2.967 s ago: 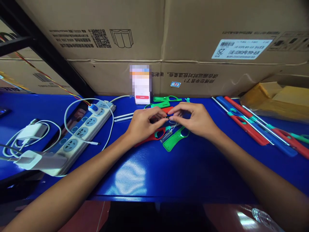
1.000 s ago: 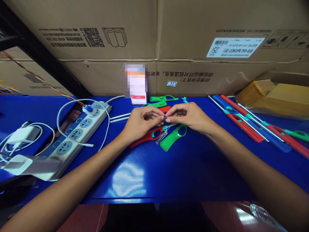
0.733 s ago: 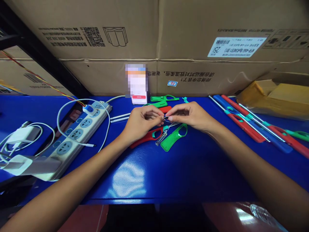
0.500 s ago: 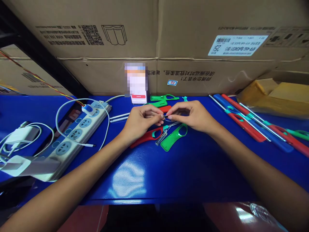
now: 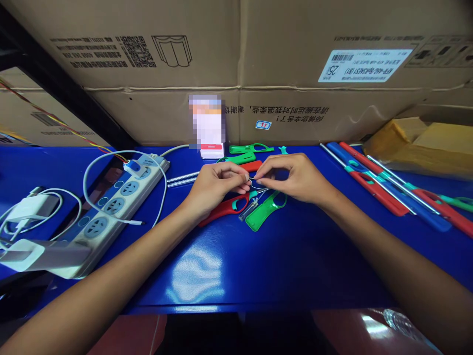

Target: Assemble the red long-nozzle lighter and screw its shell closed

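Note:
My left hand is closed in a pinch over the middle of the table, gripping a thin wire that curves out from its fingertips. Just opposite, my right hand pinches at the same wire, thumb and index finger close together. Any small part between the left fingers is hidden. Below the hands lie a red lighter handle, a clear lighter fuel tank and a green handle shell. Behind them are more green shells and a red-orange piece.
A phone leans against the cardboard box at the back. On the left are a power strip and white cables. Metal rods lie beside my left hand. Several long lighters and a brown carton are at right.
My right fingertips have shifted slightly, and more of the thin wire shows, bowed below them. My left hand keeps its pinch. The loose parts have not moved.

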Action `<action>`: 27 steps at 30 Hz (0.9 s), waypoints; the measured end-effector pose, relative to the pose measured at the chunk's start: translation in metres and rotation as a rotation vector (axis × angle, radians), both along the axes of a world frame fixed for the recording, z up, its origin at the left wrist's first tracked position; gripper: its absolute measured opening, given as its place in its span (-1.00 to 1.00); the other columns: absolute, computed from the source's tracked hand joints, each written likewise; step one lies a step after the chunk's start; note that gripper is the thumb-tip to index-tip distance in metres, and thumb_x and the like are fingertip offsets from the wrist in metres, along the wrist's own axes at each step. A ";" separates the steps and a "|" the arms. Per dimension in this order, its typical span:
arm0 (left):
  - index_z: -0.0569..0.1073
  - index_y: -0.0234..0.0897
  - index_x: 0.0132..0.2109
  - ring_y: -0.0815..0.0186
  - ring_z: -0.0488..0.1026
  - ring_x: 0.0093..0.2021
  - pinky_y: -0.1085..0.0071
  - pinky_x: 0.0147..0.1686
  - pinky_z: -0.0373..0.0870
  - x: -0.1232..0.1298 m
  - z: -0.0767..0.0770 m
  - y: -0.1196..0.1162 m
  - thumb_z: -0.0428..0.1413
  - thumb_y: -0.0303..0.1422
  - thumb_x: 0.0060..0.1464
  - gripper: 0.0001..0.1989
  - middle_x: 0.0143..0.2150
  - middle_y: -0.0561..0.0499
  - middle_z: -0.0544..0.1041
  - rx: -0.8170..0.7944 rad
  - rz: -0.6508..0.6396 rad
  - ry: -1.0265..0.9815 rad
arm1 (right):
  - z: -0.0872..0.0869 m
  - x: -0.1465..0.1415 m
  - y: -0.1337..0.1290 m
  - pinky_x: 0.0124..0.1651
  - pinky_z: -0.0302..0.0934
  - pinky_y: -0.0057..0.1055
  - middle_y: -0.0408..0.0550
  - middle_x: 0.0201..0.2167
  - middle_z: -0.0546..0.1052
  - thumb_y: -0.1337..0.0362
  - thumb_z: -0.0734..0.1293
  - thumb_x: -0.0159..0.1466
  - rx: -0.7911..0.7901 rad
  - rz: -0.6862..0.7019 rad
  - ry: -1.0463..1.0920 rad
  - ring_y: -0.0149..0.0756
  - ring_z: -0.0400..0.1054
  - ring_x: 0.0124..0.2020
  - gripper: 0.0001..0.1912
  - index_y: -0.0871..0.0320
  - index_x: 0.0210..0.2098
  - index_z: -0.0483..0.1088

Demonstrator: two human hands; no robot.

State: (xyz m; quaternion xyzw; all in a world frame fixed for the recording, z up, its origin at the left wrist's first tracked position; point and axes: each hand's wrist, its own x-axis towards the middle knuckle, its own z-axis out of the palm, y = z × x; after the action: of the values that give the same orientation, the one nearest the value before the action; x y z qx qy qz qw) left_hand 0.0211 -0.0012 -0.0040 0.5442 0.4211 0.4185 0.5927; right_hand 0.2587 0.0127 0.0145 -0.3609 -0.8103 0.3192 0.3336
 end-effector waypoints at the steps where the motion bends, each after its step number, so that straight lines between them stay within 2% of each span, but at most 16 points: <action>1: 0.67 -0.32 -0.21 0.28 0.72 -0.28 0.40 -0.19 0.71 0.000 0.001 0.000 0.42 -0.29 0.10 -0.80 -0.28 -0.08 0.74 -0.002 0.000 0.004 | 0.000 -0.001 0.000 -0.11 0.42 -0.21 -0.06 -0.28 0.72 0.15 0.50 0.33 -0.012 -0.002 0.005 -0.18 0.58 -0.24 -0.87 0.06 -0.25 0.66; 6: 0.65 -0.31 -0.21 0.30 0.70 -0.33 0.41 -0.23 0.71 0.001 0.000 0.000 0.40 -0.30 0.09 -0.81 -0.29 -0.06 0.74 0.021 0.006 0.031 | -0.005 -0.004 -0.001 -0.13 0.44 -0.25 -0.10 -0.30 0.70 0.13 0.55 0.31 -0.010 0.004 0.031 -0.23 0.56 -0.29 -0.83 0.07 -0.19 0.64; 11: 0.64 -0.32 -0.24 0.32 0.69 -0.35 0.42 -0.24 0.68 0.001 -0.003 0.002 0.38 -0.32 0.07 -0.83 -0.31 -0.06 0.73 0.008 0.045 0.042 | -0.021 -0.011 -0.005 -0.13 0.40 -0.27 -0.08 -0.22 0.68 0.12 0.60 0.31 0.204 -0.034 -0.055 -0.22 0.55 -0.25 -0.71 0.10 -0.07 0.59; 17: 0.64 -0.33 -0.28 0.40 0.58 -0.43 0.50 -0.41 0.54 0.000 0.001 0.002 0.36 -0.33 0.07 -0.86 -0.35 -0.04 0.70 0.069 0.069 0.068 | -0.030 -0.019 -0.013 0.02 0.39 -0.18 0.04 -0.04 0.70 0.20 0.50 0.43 0.406 -0.137 -0.219 -0.09 0.57 -0.03 -0.80 0.08 0.01 0.55; 21: 0.63 -0.32 -0.31 0.38 0.58 -0.41 0.48 -0.40 0.55 0.002 0.004 0.000 0.36 -0.33 0.06 -0.86 -0.34 -0.04 0.69 0.080 0.078 0.072 | -0.029 -0.020 -0.014 0.04 0.42 -0.15 0.03 -0.05 0.73 0.18 0.43 0.47 0.420 -0.172 -0.219 -0.07 0.59 -0.03 -0.85 0.06 -0.02 0.59; 27: 0.63 -0.31 -0.32 0.38 0.58 -0.40 0.46 -0.37 0.57 0.001 0.001 0.003 0.33 -0.38 0.03 -0.92 -0.36 -0.03 0.68 0.096 0.089 0.097 | -0.034 -0.015 -0.008 0.06 0.45 -0.10 -0.03 -0.03 0.77 0.19 0.41 0.49 0.401 -0.176 -0.260 -0.06 0.66 -0.05 -0.76 -0.02 0.07 0.68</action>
State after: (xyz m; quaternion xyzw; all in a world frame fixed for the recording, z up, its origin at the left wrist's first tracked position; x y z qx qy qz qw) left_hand 0.0218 0.0020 -0.0027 0.5724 0.4525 0.4374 0.5256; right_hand 0.2440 0.0045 -0.0197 -0.3948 -0.8589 0.0724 0.3179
